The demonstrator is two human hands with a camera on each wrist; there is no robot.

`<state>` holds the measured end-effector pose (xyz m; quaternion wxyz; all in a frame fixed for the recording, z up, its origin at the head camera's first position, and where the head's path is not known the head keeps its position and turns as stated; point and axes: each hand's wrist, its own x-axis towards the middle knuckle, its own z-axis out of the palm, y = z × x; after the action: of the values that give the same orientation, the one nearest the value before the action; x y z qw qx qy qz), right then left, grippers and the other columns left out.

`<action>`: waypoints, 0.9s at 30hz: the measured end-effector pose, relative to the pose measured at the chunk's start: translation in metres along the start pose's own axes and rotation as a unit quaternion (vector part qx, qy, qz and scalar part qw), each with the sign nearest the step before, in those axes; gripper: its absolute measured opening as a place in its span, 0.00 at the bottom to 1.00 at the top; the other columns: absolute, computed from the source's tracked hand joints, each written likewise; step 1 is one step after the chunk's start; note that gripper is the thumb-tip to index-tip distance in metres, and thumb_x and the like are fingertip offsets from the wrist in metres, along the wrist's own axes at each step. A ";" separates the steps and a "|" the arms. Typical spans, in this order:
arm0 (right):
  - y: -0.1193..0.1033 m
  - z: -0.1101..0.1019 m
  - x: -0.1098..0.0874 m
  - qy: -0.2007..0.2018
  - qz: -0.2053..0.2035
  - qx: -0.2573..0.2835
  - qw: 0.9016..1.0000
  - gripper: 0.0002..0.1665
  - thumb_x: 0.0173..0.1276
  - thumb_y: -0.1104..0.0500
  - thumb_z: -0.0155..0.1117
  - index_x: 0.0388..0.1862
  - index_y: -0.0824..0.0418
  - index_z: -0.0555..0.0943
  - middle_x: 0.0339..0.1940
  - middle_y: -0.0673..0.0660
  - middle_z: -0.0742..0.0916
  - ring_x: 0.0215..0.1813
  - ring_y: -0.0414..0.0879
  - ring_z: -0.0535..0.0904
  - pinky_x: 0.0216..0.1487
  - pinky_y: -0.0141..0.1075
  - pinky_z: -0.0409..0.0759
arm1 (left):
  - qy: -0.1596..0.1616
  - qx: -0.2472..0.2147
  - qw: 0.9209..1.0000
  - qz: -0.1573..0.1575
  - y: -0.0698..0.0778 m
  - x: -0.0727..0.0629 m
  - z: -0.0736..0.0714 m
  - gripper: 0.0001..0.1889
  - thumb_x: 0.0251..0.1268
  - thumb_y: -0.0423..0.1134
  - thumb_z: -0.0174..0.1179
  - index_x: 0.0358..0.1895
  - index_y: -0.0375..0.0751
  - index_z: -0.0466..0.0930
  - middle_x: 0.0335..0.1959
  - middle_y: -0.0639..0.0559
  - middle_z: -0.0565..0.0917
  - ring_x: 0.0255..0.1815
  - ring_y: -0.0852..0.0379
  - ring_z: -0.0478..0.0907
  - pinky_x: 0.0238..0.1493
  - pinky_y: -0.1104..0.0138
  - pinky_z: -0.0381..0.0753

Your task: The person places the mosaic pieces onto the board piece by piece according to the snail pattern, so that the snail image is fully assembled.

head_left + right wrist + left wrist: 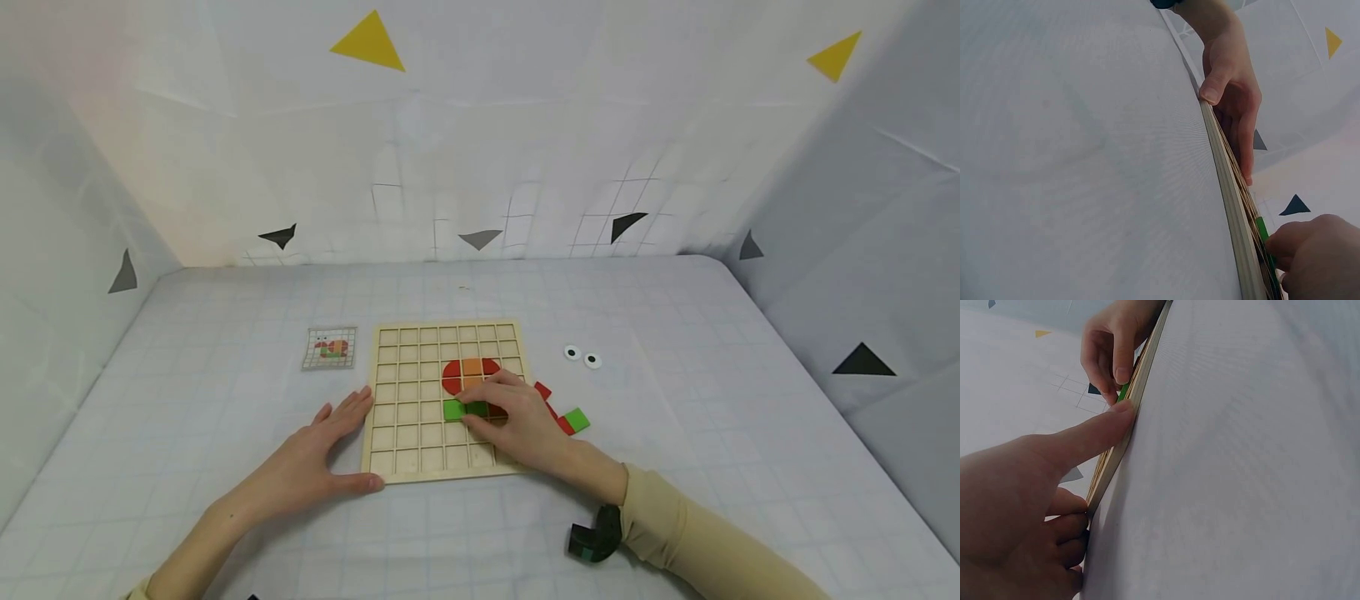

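A wooden grid board [405, 437] lies on the table. On it, red rounded pieces [452, 377] and orange squares [472, 367] form a patch, with green square tiles [453, 410] just below. My right hand [525, 421] is over the board, thumb and index finger pinching a green tile [1262, 229]; its other fingers hide part of the pattern. My left hand [307, 458] rests against the board's left side, fingertips at the edge and thumb [1100, 428] on the near corner, fingers fairly straight.
A small picture card [330, 348] with a snail-like figure lies left of the board. To the right are two eye discs [582, 357], a loose green square [577, 419] and several red pieces [566, 425]. White walls stand behind and at both sides.
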<state>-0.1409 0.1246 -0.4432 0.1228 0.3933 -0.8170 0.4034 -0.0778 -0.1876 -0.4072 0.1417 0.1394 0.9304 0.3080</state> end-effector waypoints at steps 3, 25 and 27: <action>0.001 0.001 0.000 0.000 -0.003 0.001 1.000 0.14 0.61 0.61 0.75 0.47 0.56 0.87 0.41 0.47 0.88 0.45 0.42 0.77 0.38 0.32 0.82 | 0.003 -0.001 1.000 0.002 0.000 0.000 0.000 0.59 0.46 0.72 0.68 0.80 0.50 0.53 0.82 0.53 0.53 0.82 0.41 0.47 0.78 0.40 0.49; 0.003 0.001 0.000 0.004 -0.025 0.010 1.000 0.14 0.61 0.63 0.75 0.46 0.56 0.86 0.43 0.48 0.89 0.44 0.42 0.78 0.37 0.32 0.81 | 0.008 -0.002 1.000 0.009 -0.002 -0.001 0.001 0.59 0.47 0.72 0.68 0.80 0.51 0.53 0.82 0.53 0.53 0.82 0.41 0.47 0.78 0.40 0.49; 0.003 0.001 0.000 0.005 -0.027 0.012 1.000 0.14 0.61 0.63 0.75 0.46 0.56 0.86 0.43 0.48 0.89 0.44 0.42 0.78 0.38 0.32 0.81 | 0.007 -0.001 1.000 0.008 -0.002 0.000 0.001 0.59 0.46 0.72 0.68 0.80 0.51 0.53 0.82 0.54 0.53 0.82 0.41 0.47 0.78 0.40 0.49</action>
<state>-0.1432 0.1251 -0.4460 0.1328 0.4146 -0.8009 0.4112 -0.0774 -0.1888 -0.4093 0.1328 0.1446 0.9297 0.3115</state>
